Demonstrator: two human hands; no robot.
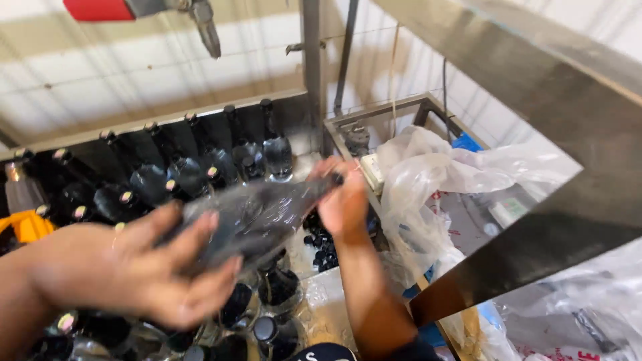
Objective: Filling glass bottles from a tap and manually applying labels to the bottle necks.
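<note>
I hold one dark glass bottle [257, 217] lying nearly level above a crowd of other bottles. My left hand [144, 267] grips its thick bottom end at the lower left. My right hand [344, 200] is closed around its neck at the centre of the view. The bottle is blurred and shines with wetness. Beneath it stand several dark bottles with caps [264, 327], close together.
Rows of dark bottles [200, 167] lean against a metal back wall. Small black caps [321, 251] lie in a heap under my right wrist. Crumpled clear plastic bags [428, 174] fill a metal frame at right. A steel beam [535, 87] crosses the upper right. An orange object [27, 224] sits at the far left.
</note>
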